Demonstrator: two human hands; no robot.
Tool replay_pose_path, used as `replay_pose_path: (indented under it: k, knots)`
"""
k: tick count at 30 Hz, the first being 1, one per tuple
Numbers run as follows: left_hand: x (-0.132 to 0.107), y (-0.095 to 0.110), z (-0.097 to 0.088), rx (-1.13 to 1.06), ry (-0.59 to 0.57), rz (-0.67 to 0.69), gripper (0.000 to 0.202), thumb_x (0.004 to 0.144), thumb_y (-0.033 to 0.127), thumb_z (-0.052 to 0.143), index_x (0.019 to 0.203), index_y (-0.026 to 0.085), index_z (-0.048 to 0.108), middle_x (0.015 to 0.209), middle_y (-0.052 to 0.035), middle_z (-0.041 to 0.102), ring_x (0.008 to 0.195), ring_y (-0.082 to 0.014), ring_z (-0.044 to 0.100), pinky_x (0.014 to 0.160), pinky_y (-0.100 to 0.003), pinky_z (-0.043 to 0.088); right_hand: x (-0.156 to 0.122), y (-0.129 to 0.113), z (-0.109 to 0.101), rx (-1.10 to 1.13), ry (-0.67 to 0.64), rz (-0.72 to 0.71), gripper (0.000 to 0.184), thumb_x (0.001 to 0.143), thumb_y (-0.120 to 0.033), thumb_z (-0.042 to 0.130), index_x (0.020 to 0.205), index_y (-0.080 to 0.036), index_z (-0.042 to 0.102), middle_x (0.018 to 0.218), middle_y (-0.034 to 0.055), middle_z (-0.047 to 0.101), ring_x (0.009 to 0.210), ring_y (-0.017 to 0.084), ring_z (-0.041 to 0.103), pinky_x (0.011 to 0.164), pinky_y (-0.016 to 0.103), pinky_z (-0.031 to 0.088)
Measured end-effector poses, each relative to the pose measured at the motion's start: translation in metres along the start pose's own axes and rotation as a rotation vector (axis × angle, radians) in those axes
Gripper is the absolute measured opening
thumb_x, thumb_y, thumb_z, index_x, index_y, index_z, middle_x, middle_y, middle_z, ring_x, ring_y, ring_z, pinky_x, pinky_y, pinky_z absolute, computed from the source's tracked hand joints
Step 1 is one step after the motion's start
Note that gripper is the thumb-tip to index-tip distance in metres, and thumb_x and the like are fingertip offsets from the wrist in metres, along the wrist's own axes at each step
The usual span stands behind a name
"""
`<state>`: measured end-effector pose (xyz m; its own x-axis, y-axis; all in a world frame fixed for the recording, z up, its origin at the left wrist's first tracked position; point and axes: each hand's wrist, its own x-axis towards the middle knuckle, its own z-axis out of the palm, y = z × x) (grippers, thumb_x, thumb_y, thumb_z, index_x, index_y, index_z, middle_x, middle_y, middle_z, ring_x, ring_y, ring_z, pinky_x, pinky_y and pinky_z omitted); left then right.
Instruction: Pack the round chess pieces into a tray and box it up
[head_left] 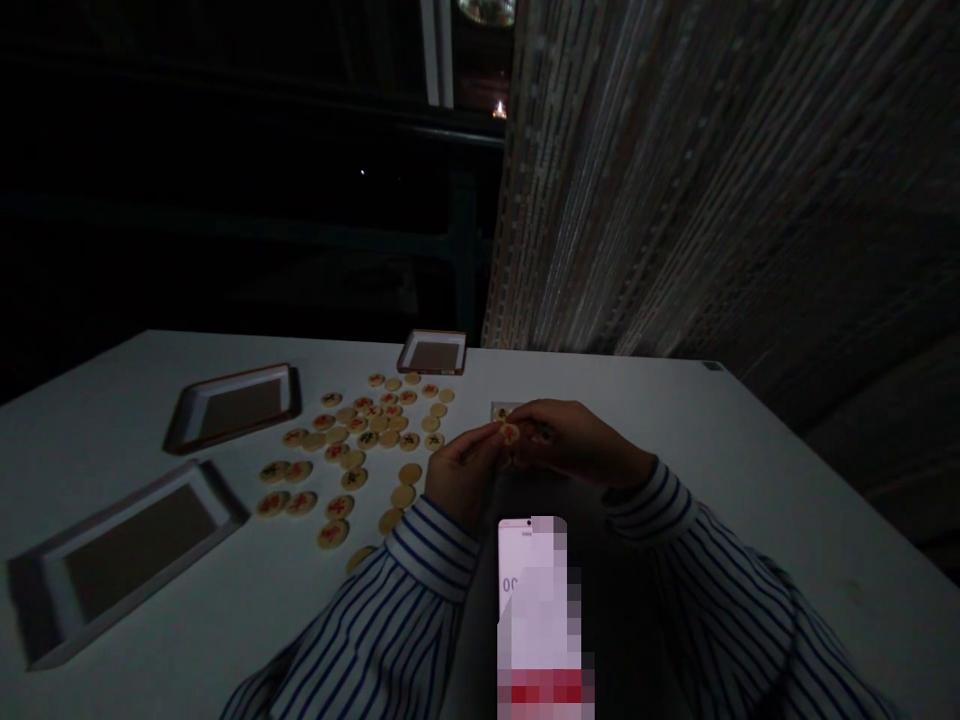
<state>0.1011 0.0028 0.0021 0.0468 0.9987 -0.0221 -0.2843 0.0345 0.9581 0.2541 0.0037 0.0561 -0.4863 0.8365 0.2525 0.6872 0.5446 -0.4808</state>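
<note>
A round wooden Chinese chess piece (511, 434) with a red character is held between the fingertips of both hands, over the middle of the table. My left hand (463, 468) pinches it from the left, fingers closed. From the right, my right hand (581, 440) meets it with curled, closed fingers; darkness hides some of them. Just behind the fingers, a small light-coloured box (495, 410) is partly covered by my hands, and a piece with a dark character shows in it. Many more loose chess pieces (367, 439), some face up and some blank side up, lie left of my left hand.
Three shallow trays or lids stand on the white table (780, 520): a large one (135, 550) at front left, a medium one (232, 405) behind it, a small one (433, 353) at the back. A lit phone (525, 590) lies between my forearms. A string curtain (600, 200) hangs beyond.
</note>
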Motion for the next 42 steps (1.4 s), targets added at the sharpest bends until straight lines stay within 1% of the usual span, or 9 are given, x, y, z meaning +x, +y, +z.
replay_pose_path:
  k: [4, 9, 13, 16, 18, 23, 27, 36, 42]
  knots:
    - [-0.001, 0.000, 0.001, -0.018, 0.008, 0.007, 0.028, 0.059, 0.029, 0.070, 0.082, 0.014, 0.068, 0.082, -0.0051, 0.071, 0.077, -0.0174, 0.064, 0.075, -0.030, 0.051, 0.001, 0.001, 0.000, -0.133, 0.002, -0.077, 0.028, 0.081, -0.037, 0.052, 0.101, -0.019, 0.059, 0.094, 0.0041, 0.064, 0.084, 0.015, 0.056, 0.072, 0.027, 0.040]
    - [-0.002, 0.001, 0.000, 0.060, 0.004, 0.027, 0.028, 0.062, 0.033, 0.067, 0.083, 0.014, 0.068, 0.084, -0.0055, 0.070, 0.080, -0.0182, 0.064, 0.075, -0.030, 0.051, 0.001, 0.001, -0.002, -0.180, -0.036, -0.112, 0.025, 0.085, -0.036, 0.046, 0.099, -0.020, 0.060, 0.089, 0.0026, 0.065, 0.079, 0.013, 0.056, 0.070, 0.025, 0.039]
    - [-0.001, 0.002, -0.001, 0.142, 0.053, 0.047, 0.026, 0.062, 0.033, 0.065, 0.079, 0.013, 0.068, 0.076, -0.0044, 0.070, 0.073, -0.0172, 0.063, 0.070, -0.029, 0.051, -0.001, 0.006, -0.009, -0.228, -0.072, -0.044, 0.026, 0.085, -0.033, 0.045, 0.101, -0.019, 0.060, 0.090, 0.0037, 0.065, 0.078, 0.014, 0.057, 0.068, 0.025, 0.039]
    - [0.001, -0.001, -0.002, 0.218, 0.114, 0.086, 0.022, 0.062, 0.031, 0.064, 0.076, 0.014, 0.067, 0.070, -0.0030, 0.069, 0.067, -0.0157, 0.062, 0.065, -0.027, 0.051, -0.005, 0.013, -0.018, -0.257, -0.051, 0.038, 0.029, 0.080, -0.031, 0.051, 0.105, -0.019, 0.058, 0.090, 0.0044, 0.065, 0.079, 0.016, 0.058, 0.070, 0.026, 0.040]
    - [0.003, -0.004, -0.004, 0.281, 0.145, 0.131, 0.020, 0.062, 0.031, 0.063, 0.075, 0.015, 0.066, 0.070, -0.0031, 0.068, 0.066, -0.0152, 0.061, 0.063, -0.027, 0.050, -0.007, 0.017, -0.024, -0.248, -0.039, 0.073, 0.029, 0.079, -0.030, 0.051, 0.105, -0.019, 0.059, 0.088, 0.0038, 0.065, 0.078, 0.015, 0.059, 0.070, 0.026, 0.041]
    - [0.008, -0.012, -0.010, 0.470, 0.154, 0.270, 0.019, 0.065, 0.031, 0.060, 0.074, 0.016, 0.066, 0.078, -0.0049, 0.065, 0.072, -0.0159, 0.060, 0.068, -0.029, 0.049, -0.013, 0.026, -0.032, -0.257, -0.041, 0.148, 0.028, 0.078, -0.031, 0.051, 0.102, -0.019, 0.060, 0.085, 0.0036, 0.066, 0.075, 0.015, 0.060, 0.069, 0.025, 0.042]
    - [0.010, -0.018, -0.013, 0.524, 0.131, 0.318, 0.017, 0.066, 0.031, 0.059, 0.075, 0.017, 0.066, 0.081, -0.0053, 0.064, 0.078, -0.0167, 0.059, 0.072, -0.030, 0.049, -0.016, 0.033, -0.034, -0.298, -0.092, 0.194, 0.028, 0.079, -0.032, 0.050, 0.101, -0.019, 0.061, 0.085, 0.0041, 0.067, 0.074, 0.015, 0.060, 0.066, 0.024, 0.041]
    - [0.013, -0.025, -0.016, 0.571, 0.107, 0.356, 0.016, 0.067, 0.030, 0.058, 0.075, 0.018, 0.066, 0.085, -0.0058, 0.063, 0.078, -0.0157, 0.059, 0.070, -0.029, 0.051, -0.015, 0.047, -0.026, -0.366, -0.251, 0.196, 0.026, 0.079, -0.034, 0.049, 0.093, -0.019, 0.065, 0.087, 0.0062, 0.066, 0.075, 0.016, 0.058, 0.064, 0.024, 0.037]
    - [0.012, -0.024, -0.016, 0.576, 0.105, 0.355, 0.014, 0.067, 0.028, 0.058, 0.074, 0.018, 0.066, 0.083, -0.0053, 0.063, 0.077, -0.0156, 0.059, 0.069, -0.028, 0.051, -0.015, 0.054, -0.022, -0.396, -0.269, 0.161, 0.027, 0.078, -0.035, 0.050, 0.093, -0.019, 0.065, 0.089, 0.0071, 0.064, 0.080, 0.018, 0.056, 0.067, 0.025, 0.037]
